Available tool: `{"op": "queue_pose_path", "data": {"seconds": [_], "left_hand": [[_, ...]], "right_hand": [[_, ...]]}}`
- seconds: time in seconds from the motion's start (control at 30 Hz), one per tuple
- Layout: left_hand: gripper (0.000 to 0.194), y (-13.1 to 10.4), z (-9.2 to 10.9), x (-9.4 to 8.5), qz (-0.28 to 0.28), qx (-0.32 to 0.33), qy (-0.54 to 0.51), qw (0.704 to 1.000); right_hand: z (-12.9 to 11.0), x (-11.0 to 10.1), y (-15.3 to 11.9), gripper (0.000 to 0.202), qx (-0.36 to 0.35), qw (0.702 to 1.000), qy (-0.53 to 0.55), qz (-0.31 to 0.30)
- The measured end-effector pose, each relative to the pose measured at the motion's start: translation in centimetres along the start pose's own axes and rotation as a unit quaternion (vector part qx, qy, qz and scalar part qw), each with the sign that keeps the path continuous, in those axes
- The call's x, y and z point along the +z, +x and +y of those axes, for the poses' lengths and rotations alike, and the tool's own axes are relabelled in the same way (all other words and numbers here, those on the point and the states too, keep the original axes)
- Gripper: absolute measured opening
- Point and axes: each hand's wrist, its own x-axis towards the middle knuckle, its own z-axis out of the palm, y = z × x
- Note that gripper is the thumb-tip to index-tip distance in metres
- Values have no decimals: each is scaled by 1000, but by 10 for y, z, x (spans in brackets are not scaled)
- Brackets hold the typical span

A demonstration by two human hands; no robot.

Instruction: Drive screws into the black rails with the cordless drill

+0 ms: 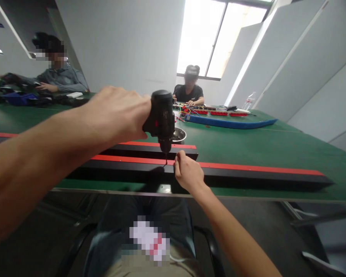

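A black power drill point(162, 115) points straight down, held by my left hand point(118, 109), whose fingers wrap round its handle. The bit's tip meets the red top strip of a long black bar point(256, 179) lying along the table's near edge. Just right of the bit, my right hand point(188, 171) is closed at the bar, thumb and fingertips pinched together; whatever they hold is too small to make out. Behind this bar lies a second black bar with a red strip point(158, 145), its right end beside my right hand.
On the green table point(233, 144), a metal bowl point(179, 134) of small dark parts stands behind the drill. Farther back lie a curved blue strip point(230, 122), coloured wires and a bottle point(249, 100). Two people sit across, one near a blue tray point(21, 98).
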Motion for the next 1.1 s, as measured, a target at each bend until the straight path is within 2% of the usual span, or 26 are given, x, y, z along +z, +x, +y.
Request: {"op": "queue_pose_path", "data": {"seconds": [0.07, 0.13, 0.27, 0.43, 0.5, 0.57, 0.63, 0.73, 0.8, 0.9, 0.97, 1.03, 1.07, 1.1], "left_hand": [[27, 2, 13, 16, 26, 97, 135, 986], [36, 3, 25, 26, 50, 152, 230, 960], [39, 4, 40, 31, 73, 141, 330, 931], [39, 7, 36, 29, 100, 215, 416, 878], [39, 7, 35, 28, 115, 215, 425, 872], [34, 5, 37, 29, 106, 185, 447, 869], [27, 2, 42, 30, 79, 156, 496, 850], [34, -2, 53, 31, 24, 143, 572, 807], [36, -3, 59, 28, -4, 147, 586, 797], [26, -2, 65, 18, -60, 139, 574, 805], [26, 0, 63, 8, -118, 111, 540, 826], [34, 4, 56, 0, -166, 76, 479, 859], [38, 5, 50, -3, -173, 58, 434, 882], [39, 7, 43, -4, -149, 45, 367, 917]], "right_hand": [[0, 1, -2, 23, 0, 1000, -10, 4], [-1, 3, -3, 24, 4, 1000, -19, 9], [-2, 5, -3, 23, 3, 1000, -23, 15], [-2, 7, -3, 22, 4, 999, -32, 21], [-2, 8, -4, 21, -2, 999, -40, 23], [-1, 8, -4, 20, -11, 998, -47, 28], [2, 9, -4, 20, -26, 997, -54, 38], [8, 10, -3, 19, -70, 994, -60, 55], [12, 11, -1, 18, -99, 992, -60, 60], [16, 13, 1, 20, -121, 989, -60, 63], [18, 12, 2, 19, -126, 988, -58, 64], [23, 10, 1, 19, -128, 988, -57, 64], [28, 8, 0, 18, -127, 988, -57, 65], [35, 5, -1, 18, -125, 988, -56, 66]]}}
